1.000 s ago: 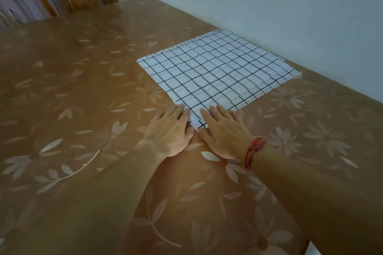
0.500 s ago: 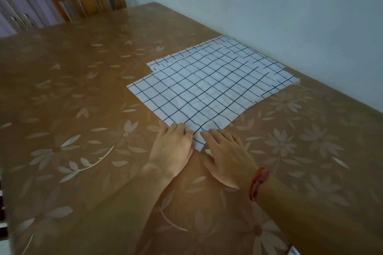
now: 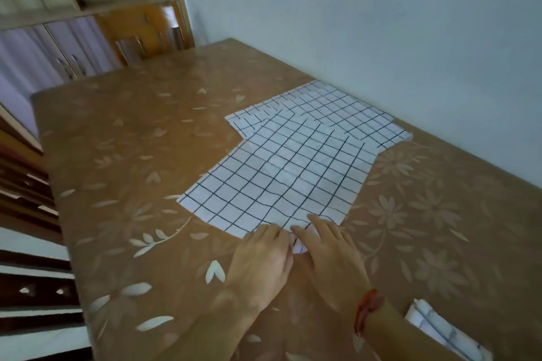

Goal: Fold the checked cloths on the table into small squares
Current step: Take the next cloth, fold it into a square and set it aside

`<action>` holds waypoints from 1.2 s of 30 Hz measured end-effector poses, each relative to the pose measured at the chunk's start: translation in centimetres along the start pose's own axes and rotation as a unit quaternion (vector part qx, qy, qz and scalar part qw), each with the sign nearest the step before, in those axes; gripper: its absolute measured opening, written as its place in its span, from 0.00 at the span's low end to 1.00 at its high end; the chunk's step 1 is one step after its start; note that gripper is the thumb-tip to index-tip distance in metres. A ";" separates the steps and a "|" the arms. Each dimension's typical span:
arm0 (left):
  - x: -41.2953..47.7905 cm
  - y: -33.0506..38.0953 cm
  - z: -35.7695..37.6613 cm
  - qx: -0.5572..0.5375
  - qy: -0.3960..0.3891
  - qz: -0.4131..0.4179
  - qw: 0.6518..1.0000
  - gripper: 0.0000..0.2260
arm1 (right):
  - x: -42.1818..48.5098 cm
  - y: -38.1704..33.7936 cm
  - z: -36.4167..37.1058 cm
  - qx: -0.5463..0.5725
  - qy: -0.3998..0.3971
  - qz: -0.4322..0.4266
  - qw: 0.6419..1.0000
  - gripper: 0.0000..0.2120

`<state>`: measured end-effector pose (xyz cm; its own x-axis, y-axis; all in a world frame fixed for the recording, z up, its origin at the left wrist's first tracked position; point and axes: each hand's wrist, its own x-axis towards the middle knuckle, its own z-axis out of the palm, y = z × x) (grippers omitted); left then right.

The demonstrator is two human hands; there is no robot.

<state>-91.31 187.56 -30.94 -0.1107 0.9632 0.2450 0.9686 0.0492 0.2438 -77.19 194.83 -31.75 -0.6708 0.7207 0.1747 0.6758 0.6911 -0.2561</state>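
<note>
The upper cloth [image 3: 281, 182], white with a black grid, lies flat on the table [image 3: 132, 155]. It partly overlaps the lower cloth [image 3: 352, 108], which has the same pattern and lies farther back, just beside the wall [image 3: 381, 23]. The left hand [image 3: 261, 261] and the right hand [image 3: 331, 261] rest side by side on the near corner of the upper cloth. The fingers of both hands are nearly straight and press flat on the fabric. A red band [image 3: 366, 311] circles the right wrist. A folded cloth [image 3: 440, 328] lies at the near right edge of the table, apart from both hands.
</note>
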 end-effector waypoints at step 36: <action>-21.1 0.5 -17.2 -0.051 -0.169 -0.171 0.969 0.02 | -20.7 0.3 -10.3 0.219 -0.115 0.256 0.935 0.24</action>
<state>-92.31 162.74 -19.84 -0.3245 0.9277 -0.1844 0.8591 0.3706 0.3529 -59.97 180.63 -25.68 -0.3757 0.8858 -0.2725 0.7699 0.1347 -0.6238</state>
